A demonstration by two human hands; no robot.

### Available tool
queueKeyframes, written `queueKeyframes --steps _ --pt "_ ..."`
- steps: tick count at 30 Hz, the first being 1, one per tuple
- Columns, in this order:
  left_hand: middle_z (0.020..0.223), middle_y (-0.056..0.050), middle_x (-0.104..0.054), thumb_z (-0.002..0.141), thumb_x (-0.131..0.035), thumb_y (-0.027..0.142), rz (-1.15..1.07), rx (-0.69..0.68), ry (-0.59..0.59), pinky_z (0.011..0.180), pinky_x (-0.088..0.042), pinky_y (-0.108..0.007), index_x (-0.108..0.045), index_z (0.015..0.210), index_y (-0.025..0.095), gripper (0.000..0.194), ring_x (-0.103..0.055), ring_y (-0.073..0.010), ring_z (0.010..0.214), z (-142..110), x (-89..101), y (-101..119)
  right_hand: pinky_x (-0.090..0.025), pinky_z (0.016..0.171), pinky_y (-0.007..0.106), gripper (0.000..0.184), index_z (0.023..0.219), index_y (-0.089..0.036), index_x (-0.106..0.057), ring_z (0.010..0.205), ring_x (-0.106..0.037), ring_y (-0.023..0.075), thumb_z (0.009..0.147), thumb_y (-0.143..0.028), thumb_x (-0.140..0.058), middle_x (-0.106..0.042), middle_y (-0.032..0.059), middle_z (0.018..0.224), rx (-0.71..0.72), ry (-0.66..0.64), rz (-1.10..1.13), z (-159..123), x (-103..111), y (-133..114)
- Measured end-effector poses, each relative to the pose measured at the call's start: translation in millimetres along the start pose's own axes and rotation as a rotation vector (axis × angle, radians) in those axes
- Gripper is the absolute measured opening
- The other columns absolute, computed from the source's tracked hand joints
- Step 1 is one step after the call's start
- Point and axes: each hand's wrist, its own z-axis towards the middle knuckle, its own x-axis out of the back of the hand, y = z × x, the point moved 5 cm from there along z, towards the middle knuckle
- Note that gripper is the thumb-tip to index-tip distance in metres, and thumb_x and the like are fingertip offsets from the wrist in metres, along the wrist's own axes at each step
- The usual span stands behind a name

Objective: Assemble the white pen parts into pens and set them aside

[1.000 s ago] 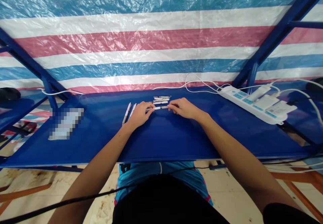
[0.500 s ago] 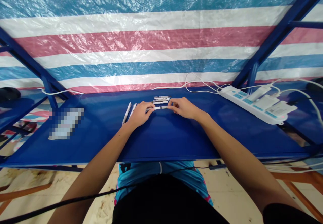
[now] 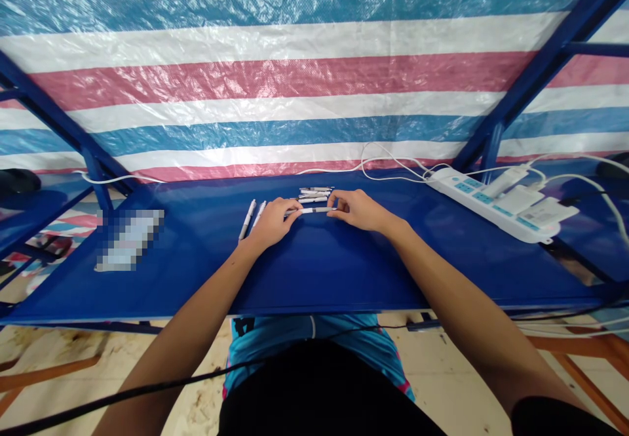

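A white pen with a dark band spans the gap between my two hands, lying crosswise just above the blue tabletop. My left hand is closed on its left end, thumb and fingers pinching it. At the other end, my right hand pinches the pen's tip between thumb and forefinger. Right behind the held pen lies a small pile of several white pens. To the left of my left hand are two more pens, one fully seen pen and one pen partly covered by the hand.
A white power strip with plugged-in adapters stands at the right, its white cables running along the back edge. A blurred-out flat object lies at the left. Blue metal posts flank the table before a striped plastic sheet.
My right thumb and fingers have shifted slightly on the pen's right end, and more of that end now shows. My left hand and the other pens have stayed put.
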Motion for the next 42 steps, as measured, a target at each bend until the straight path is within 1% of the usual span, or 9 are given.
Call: queueKeyframes --steps 7,10,15,19,25,30,34,37,42 --pt "0.104 -0.007 -0.080 0.098 -0.052 0.030 0.016 -0.003 -0.003 0.092 -0.054 -0.041 -0.075 0.101 0.022 0.025 -0.069 -0.0277 0.096 0.1 -0.2 0.5 -0.041 0.068 0.028 0.029 0.081 -0.019 -0.068 0.063 -0.063 0.0168 0.101 -0.033 -0.054 -0.069 0.0025 0.066 -0.006 -0.041 -0.009 -0.2 -1.6 -5.4" --pt "0.104 -0.007 -0.080 0.098 -0.052 0.030 0.015 -0.009 0.001 0.092 -0.054 -0.041 -0.075 0.100 0.023 0.024 -0.070 -0.0277 0.096 -0.1 0.0 1.1 -0.042 0.068 0.028 0.024 0.086 -0.019 -0.068 0.062 -0.063 0.0168 0.100 -0.034 -0.056 -0.069 0.0016 0.067 -0.023 -0.046 -0.008 -0.8 -0.6 -5.8" --pt "0.105 -0.007 -0.080 0.098 -0.051 0.030 0.011 -0.008 0.003 0.093 -0.054 -0.042 -0.075 0.101 0.022 0.025 -0.069 -0.0278 0.097 -0.3 0.5 2.0 -0.042 0.067 0.027 0.014 0.097 -0.020 -0.066 0.062 -0.062 0.0166 0.089 -0.030 -0.072 -0.071 -0.0006 0.071 -0.024 -0.018 -0.006 -0.4 0.6 -2.7" --pt "0.104 -0.007 -0.080 0.098 -0.051 0.030 0.009 -0.005 0.003 0.092 -0.054 -0.041 -0.075 0.101 0.022 0.025 -0.069 -0.0276 0.097 -0.3 0.2 1.6 -0.041 0.066 0.027 0.007 0.093 -0.020 -0.066 0.061 -0.061 0.0164 0.092 -0.027 -0.067 -0.070 -0.0002 0.068 -0.028 -0.009 -0.020 0.2 -0.5 -1.0" --pt "0.101 -0.006 -0.080 0.099 -0.051 0.031 0.011 -0.010 0.001 0.090 -0.054 -0.040 -0.076 0.100 0.023 0.025 -0.069 -0.0269 0.094 0.0 0.3 0.7 -0.042 0.068 0.028 0.033 0.078 -0.019 -0.067 0.062 -0.063 0.0164 0.102 -0.035 -0.052 -0.069 0.0027 0.067 0.001 -0.040 0.004 0.4 -3.1 -3.6" --pt "0.103 -0.007 -0.080 0.099 -0.051 0.031 0.008 -0.002 -0.003 0.092 -0.054 -0.041 -0.075 0.100 0.022 0.026 -0.069 -0.0274 0.095 -0.2 0.3 2.0 -0.042 0.068 0.028 0.022 0.091 -0.020 -0.069 0.063 -0.063 0.0173 0.098 -0.039 -0.061 -0.071 0.0017 0.070 -0.009 -0.034 -0.001 -0.3 -1.4 -2.7" --pt "0.104 -0.007 -0.080 0.098 -0.051 0.031 0.003 -0.007 -0.001 0.093 -0.053 -0.042 -0.075 0.100 0.022 0.026 -0.070 -0.0277 0.096 0.0 -0.3 2.5 -0.043 0.067 0.028 0.016 0.099 -0.021 -0.068 0.061 -0.062 0.0171 0.090 -0.034 -0.071 -0.071 -0.0001 0.070 -0.005 -0.004 -0.018 -0.3 -0.3 0.3" --pt "0.102 -0.007 -0.080 0.099 -0.050 0.031 0.005 -0.007 -0.009 0.090 -0.054 -0.041 -0.075 0.100 0.022 0.026 -0.070 -0.0275 0.095 0.2 -0.7 2.0 -0.041 0.065 0.027 0.014 0.095 -0.020 -0.067 0.060 -0.061 0.0162 0.093 -0.034 -0.068 -0.069 -0.0003 0.068 0.006 -0.001 -0.018 0.4 -2.2 1.4" --pt "0.102 -0.006 -0.080 0.098 -0.051 0.030 0.008 0.003 -0.008 0.091 -0.053 -0.041 -0.075 0.099 0.022 0.024 -0.070 -0.0275 0.095 0.1 0.6 1.9 -0.040 0.064 0.027 0.029 0.085 -0.020 -0.066 0.060 -0.061 0.0160 0.102 -0.040 -0.055 -0.068 0.0011 0.064 0.008 -0.039 -0.016 0.8 -5.8 -1.3"
